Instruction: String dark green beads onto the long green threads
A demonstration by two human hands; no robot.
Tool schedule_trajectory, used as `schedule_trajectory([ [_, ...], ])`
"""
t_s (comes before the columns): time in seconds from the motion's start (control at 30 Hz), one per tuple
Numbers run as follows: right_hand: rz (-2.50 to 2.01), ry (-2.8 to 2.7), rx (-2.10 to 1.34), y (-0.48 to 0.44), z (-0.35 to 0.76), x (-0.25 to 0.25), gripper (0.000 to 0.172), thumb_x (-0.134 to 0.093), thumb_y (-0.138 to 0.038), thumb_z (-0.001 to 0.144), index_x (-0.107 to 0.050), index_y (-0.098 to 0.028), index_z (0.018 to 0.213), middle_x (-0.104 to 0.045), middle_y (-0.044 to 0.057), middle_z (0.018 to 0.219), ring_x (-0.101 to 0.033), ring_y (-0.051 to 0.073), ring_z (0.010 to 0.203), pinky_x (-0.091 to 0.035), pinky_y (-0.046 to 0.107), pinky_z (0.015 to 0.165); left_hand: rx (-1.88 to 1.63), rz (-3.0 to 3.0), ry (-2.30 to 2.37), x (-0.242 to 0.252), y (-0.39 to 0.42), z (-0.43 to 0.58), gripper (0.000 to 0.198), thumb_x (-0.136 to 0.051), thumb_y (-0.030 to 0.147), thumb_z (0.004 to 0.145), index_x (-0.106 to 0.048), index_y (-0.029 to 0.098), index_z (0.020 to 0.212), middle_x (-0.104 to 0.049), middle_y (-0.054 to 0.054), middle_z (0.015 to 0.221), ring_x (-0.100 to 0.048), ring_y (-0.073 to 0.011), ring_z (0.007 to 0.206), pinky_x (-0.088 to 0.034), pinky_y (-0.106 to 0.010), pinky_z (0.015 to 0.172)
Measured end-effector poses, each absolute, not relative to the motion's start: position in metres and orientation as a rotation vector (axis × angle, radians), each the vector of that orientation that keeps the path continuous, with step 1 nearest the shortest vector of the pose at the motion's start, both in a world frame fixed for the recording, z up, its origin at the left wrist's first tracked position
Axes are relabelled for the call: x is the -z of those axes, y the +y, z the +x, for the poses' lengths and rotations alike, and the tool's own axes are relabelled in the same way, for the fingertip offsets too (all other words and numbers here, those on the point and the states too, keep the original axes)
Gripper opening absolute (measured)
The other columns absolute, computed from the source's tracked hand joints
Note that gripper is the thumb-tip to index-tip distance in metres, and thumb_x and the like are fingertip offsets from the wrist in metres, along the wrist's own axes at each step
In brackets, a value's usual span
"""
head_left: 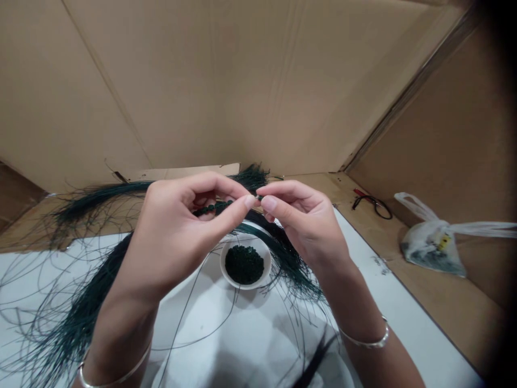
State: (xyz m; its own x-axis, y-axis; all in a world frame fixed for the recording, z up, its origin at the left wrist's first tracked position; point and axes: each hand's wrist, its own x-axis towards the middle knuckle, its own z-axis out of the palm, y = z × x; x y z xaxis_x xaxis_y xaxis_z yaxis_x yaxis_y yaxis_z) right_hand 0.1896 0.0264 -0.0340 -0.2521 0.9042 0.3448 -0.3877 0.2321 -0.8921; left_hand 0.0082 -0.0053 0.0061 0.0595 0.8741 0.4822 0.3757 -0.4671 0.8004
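Dark green bead strand [214, 207] is sitting in midair between the person's two hands, just above a small white bowl, short row of round beads on a thin dark cord. Left hand [181, 226] is pinching the strand between thumb and bent fingers, grip closed. Right hand [301, 221] is closing on the strand's far end with thumb and forefinger, fingertips nearly meeting the left thumb; the tiny end between them is too small to make out clearly. Small white ceramic bowl [266, 269] is sitting below the hands, holding a heap of loose dark green beads [244, 264]. Long thin dark green cords [92, 202] are sprawling in loose bundles on both sides of the bowl, running under the wrists and across a white sheet [210, 345]. Thin silver bangles are circling both wrists [117, 374] [365, 342]. Off to the right, a knotted clear plastic bag [434, 245] is lying on a tan cardboard surface [444, 312], and a looped black cord with a red end [374, 206] is lying near it. Tan cardboard walls [242, 81] are standing behind everything.
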Motion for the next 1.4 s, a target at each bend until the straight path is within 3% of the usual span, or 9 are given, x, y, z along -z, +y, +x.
schedule_trajectory([
  [0.33, -0.519, -1.307, -1.384, 0.0267, 0.1898, 0.0345, 0.011, -0.082, -0.018, 0.086, -0.082, -0.028, 0.091, -0.079, -0.004, 0.087, -0.073, 0.01, 0.079, -0.061, 0.024, 0.083, -1.39, 1.7, 1.146, -0.0058, -0.0017, 0.0133, 0.007, -0.083, 0.03, 0.085, -0.08, 0.026, 0.08, -0.077, 0.006, 0.076, -0.071, -0.0075, 0.072, -0.054, -0.01, 0.062],
  [0.67, -0.571, -1.301, -1.381, 0.0249, 0.1912, 0.033, 0.013, -0.087, -0.022, 0.08, -0.081, -0.027, 0.09, -0.08, -0.002, 0.087, -0.074, 0.013, 0.081, -0.062, 0.028, 0.079, -1.441, 1.728, 1.172, -0.0029, -0.0034, 0.0156, 0.008, -0.08, 0.028, 0.087, -0.08, 0.024, 0.081, -0.078, 0.001, 0.079, -0.073, -0.0124, 0.072, -0.058, -0.017, 0.062],
  [1.0, -0.601, -1.309, -1.365, 0.0234, 0.1917, 0.0306, 0.017, -0.09, -0.025, 0.077, -0.079, -0.026, 0.09, -0.079, -0.001, 0.086, -0.074, 0.016, 0.083, -0.063, 0.033, 0.083, -1.473, 1.732, 1.178, -0.0023, -0.0043, 0.0181, 0.008, -0.079, 0.026, 0.088, -0.079, 0.025, 0.08, -0.078, 0.005, 0.079, -0.072, -0.0086, 0.071, -0.056, -0.012, 0.063],
  [1.4, -0.595, -1.308, -1.386, 0.0224, 0.1926, 0.0305, 0.017, -0.089, -0.022, 0.078, -0.08, -0.027, 0.091, -0.08, -0.002, 0.088, -0.075, 0.015, 0.084, -0.063, 0.031, 0.083, -1.487, 1.8, 1.258, -0.0026, -0.0059, 0.018, 0.008, -0.079, 0.029, 0.088, -0.079, 0.026, 0.08, -0.078, 0.005, 0.079, -0.07, -0.0101, 0.07, -0.055, -0.016, 0.062],
])
